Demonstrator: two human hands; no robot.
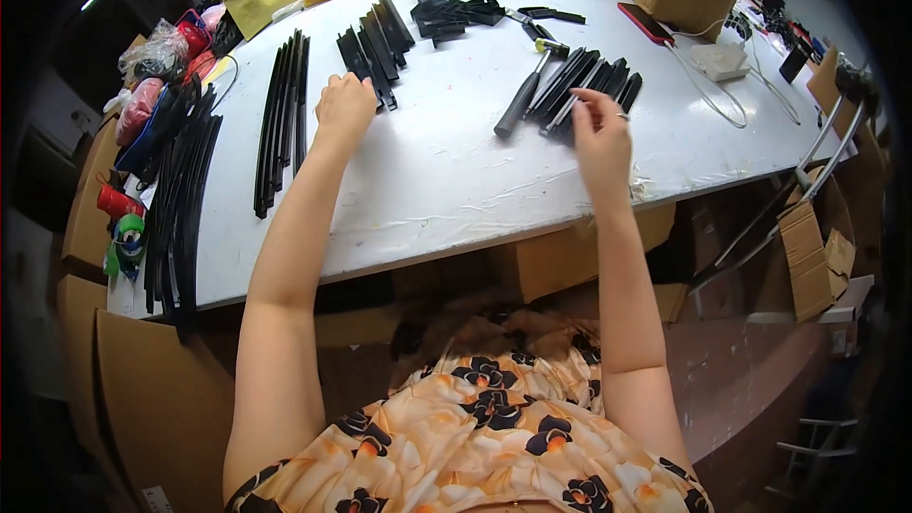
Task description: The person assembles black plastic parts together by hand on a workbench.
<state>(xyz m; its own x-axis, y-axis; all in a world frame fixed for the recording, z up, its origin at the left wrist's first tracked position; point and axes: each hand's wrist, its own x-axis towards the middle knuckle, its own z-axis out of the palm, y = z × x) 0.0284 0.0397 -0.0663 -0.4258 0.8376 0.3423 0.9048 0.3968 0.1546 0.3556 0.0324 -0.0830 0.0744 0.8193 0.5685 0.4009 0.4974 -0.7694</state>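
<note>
The left grip (346, 106) is over the tabletop (456, 180), fingers curled, at the near ends of a group of short black strips (382, 40) that runs away from it toward 1 o'clock; its fingertips are partly hidden, so I cannot tell whether it has hold of one. A row of long black strips (284, 114) lies at its 9 o'clock, and a pile of small black pieces (458, 11) at its 2 o'clock. The right grip (600, 122) has its fingers bent, thumb and forefinger close together at the bundle of black strips (568, 85) at its 11 o'clock; whether it pinches one I cannot tell. A hammer (518, 106) lies against that bundle, at the right grip's 10 o'clock.
</note>
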